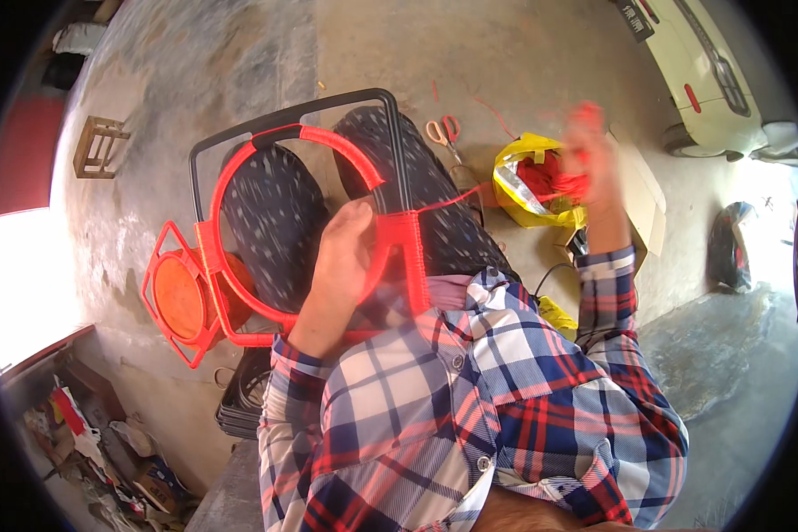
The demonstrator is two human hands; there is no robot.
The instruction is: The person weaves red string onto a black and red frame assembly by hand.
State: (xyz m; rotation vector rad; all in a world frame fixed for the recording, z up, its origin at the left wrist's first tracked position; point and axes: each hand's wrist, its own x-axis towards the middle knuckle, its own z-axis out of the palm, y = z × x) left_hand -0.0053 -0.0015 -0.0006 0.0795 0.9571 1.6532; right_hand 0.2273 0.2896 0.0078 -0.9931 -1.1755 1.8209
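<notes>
A black frame [402, 168] with a round ring, partly wrapped in red cord, rests across my lap. My left hand [344, 253] grips the ring on its right part, thumb up and the other fingers mostly hidden behind it. Red wrapping [410, 257] covers the right leg of the frame. From its upper end a strand of red cord [452, 202] runs out to the right. My right hand [594, 164], smeared by motion, is raised over a yellow bag [529, 144] with red cord bunched at its fingers. More red cord lies inside the bag, which has a silvery lining.
Scissors [443, 133] lie on the floor beyond my knees. A red-wrapped frame with an orange disc [179, 297] is at my left, above stacked black frames [239, 403]. A wooden stool [100, 146] stands far left, a cardboard box [643, 191] right, and a parked car [705, 80] far right.
</notes>
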